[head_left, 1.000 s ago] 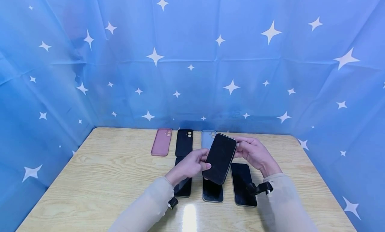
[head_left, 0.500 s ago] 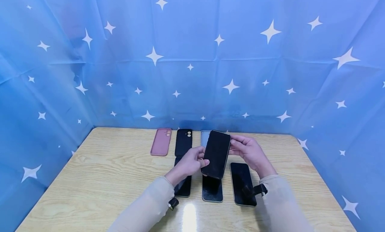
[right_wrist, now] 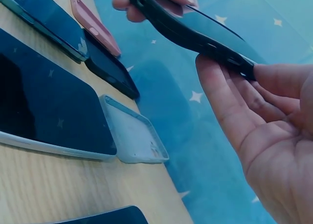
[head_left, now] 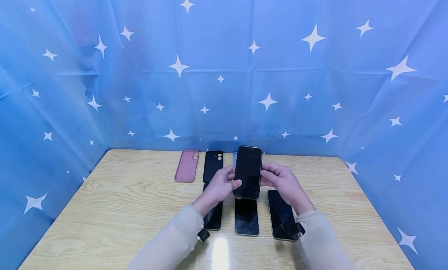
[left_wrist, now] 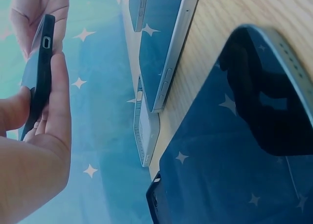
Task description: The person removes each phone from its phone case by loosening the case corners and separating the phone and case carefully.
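Both hands hold a black-screened smartphone in a dark phone case, raised above the table with the screen facing the head camera. My left hand pinches its left edge, thumb on the front and fingers behind. On the opposite edge, my right hand grips with thumb and fingertips. Seen from the right wrist, the case's side looks wavy, and the glass edge shows above it. Below lie three more phones: a left one, partly behind my left arm, a middle one and a right one.
Along the table's far edge lie a pink phone case, a black case and a light blue case, mostly hidden behind the held phone in the head view. A blue star-patterned curtain surrounds the wooden table.
The held phone has shifted left and slightly up, turning from a tilt to nearly upright. The right hand has moved left with it; the left hand has barely moved.
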A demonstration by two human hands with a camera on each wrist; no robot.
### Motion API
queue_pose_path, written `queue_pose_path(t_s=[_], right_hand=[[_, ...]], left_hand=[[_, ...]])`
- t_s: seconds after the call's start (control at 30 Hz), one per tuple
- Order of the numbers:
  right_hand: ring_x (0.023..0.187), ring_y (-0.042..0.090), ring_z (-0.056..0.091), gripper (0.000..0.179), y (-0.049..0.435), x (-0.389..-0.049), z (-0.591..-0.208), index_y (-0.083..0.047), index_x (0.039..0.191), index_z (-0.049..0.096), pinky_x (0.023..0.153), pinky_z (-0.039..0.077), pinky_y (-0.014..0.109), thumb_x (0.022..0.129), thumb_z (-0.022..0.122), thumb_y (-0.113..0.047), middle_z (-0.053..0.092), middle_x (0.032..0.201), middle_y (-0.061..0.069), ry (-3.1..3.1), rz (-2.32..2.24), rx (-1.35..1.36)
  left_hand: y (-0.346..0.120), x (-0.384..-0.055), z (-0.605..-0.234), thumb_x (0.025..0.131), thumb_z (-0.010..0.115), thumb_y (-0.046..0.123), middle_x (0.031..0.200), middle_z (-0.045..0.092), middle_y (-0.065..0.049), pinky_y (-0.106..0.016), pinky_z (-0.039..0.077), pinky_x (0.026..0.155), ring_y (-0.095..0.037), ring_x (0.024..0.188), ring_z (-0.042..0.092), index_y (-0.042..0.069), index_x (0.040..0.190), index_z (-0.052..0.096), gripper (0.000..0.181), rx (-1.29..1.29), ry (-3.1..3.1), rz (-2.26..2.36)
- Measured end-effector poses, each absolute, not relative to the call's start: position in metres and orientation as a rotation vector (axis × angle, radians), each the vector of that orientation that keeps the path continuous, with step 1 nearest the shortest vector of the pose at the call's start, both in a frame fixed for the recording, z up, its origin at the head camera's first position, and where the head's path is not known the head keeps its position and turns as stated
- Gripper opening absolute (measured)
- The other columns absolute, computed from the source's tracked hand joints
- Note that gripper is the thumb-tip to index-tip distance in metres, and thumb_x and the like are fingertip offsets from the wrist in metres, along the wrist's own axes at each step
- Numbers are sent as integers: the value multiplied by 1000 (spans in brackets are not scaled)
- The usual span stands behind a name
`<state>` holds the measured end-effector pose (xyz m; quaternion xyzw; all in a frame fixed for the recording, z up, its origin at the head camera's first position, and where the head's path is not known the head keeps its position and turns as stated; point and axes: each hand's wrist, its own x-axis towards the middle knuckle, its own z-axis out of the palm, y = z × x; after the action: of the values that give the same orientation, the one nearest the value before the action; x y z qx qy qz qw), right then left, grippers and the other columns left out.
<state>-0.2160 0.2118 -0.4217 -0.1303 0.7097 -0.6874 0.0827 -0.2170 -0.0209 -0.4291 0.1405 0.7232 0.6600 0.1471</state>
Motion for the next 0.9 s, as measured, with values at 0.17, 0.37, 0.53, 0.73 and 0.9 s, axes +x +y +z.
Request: queue_pose_path(t_s=[0.17, 0.37, 0.53, 0.73, 0.9], right_hand=[[88, 11, 73, 40, 209, -212, -425, 24, 136, 49, 83, 63, 28, 107, 52, -3, 75, 108, 7, 2117, -2051, -411], [91, 13, 73, 39, 207, -207, -425, 22, 136, 50, 85, 62, 28, 108, 52, -5, 72, 115, 23, 2149, -2000, -458], [92, 14, 74, 40, 206, -204, -426, 18, 138, 51, 88, 62, 30, 108, 53, -8, 70, 120, 27, 2173, -1932, -430], [96, 30, 76, 41, 206, -203, -431, 20, 138, 50, 89, 63, 36, 107, 53, -6, 64, 126, 37, 2093, -1887, -514], [96, 25, 76, 43, 205, -201, -435, 24, 136, 47, 90, 63, 41, 107, 53, -6, 64, 120, 41, 2039, -1849, -533]], left_hand=[[-22, -218, -429, 102, 59, -4, 94, 72, -11, -43, 65, 67, -16, 72, 67, 1, 99, 52, 9, 370, 2092, 1922], [-23, -221, -428, 100, 62, -2, 69, 35, 4, -24, 32, 52, -13, 55, 37, 3, 92, 48, 17, 369, 2212, 1900], [-23, -222, -428, 99, 63, -3, 69, 32, 3, -24, 27, 53, -13, 56, 36, 2, 90, 45, 20, 359, 2236, 1926], [-24, -225, -425, 99, 64, -2, 70, 40, 1, -25, 33, 53, -14, 59, 46, 1, 92, 49, 17, 314, 2251, 1951], [-25, -225, -423, 99, 62, -4, 86, 69, -10, -28, 56, 60, -14, 70, 65, 0, 98, 55, 8, 285, 2184, 2008]])
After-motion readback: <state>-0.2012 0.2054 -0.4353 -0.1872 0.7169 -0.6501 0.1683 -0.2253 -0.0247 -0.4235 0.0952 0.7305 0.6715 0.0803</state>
